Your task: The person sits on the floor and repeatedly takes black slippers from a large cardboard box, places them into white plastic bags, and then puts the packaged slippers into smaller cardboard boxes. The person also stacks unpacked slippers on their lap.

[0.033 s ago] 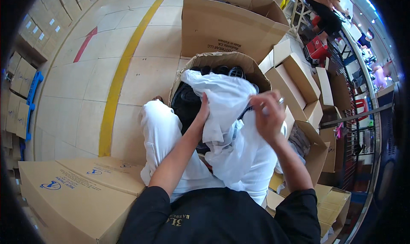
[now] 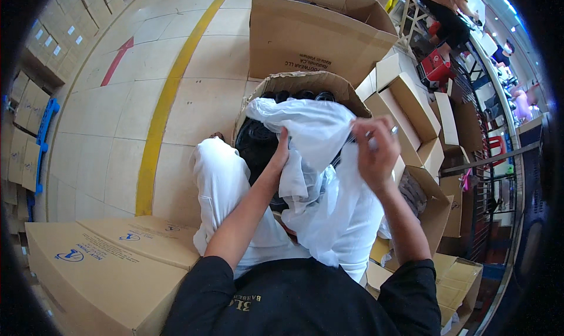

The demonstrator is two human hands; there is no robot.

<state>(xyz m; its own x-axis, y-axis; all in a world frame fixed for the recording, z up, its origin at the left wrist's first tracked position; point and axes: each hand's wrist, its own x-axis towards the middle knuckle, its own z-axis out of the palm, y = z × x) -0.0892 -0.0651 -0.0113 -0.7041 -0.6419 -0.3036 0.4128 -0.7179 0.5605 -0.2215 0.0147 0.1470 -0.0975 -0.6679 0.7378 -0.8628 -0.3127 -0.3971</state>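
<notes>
A thin white plastic bag [image 2: 317, 130] spreads over my lap and across the cardboard box [image 2: 346, 89] in front of me. My right hand [image 2: 377, 151] pinches the bag's right part and draws it into folds. At the bag's left side, my left hand [image 2: 281, 154] has its thumb upright along the plastic; its other fingers are hidden under the bag, which it appears to grip. Black shoes [image 2: 255, 139] fill the box, partly covered by the bag. Whether anything lies inside the bag cannot be made out.
A larger open carton [image 2: 311, 42] stands beyond the box. Open cartons [image 2: 405, 112] crowd the right side, one holding greyish-brown material [image 2: 412, 195]. A closed carton [image 2: 111, 271] sits at my left. Stacked boxes on a blue pallet [image 2: 44, 142] stand farther left. Another person [image 2: 449, 9] stands at the far right.
My right hand has shifted slightly right and turned, pulling the bag's right part with it. The bag's folds have changed. My left hand stays almost where it was.
</notes>
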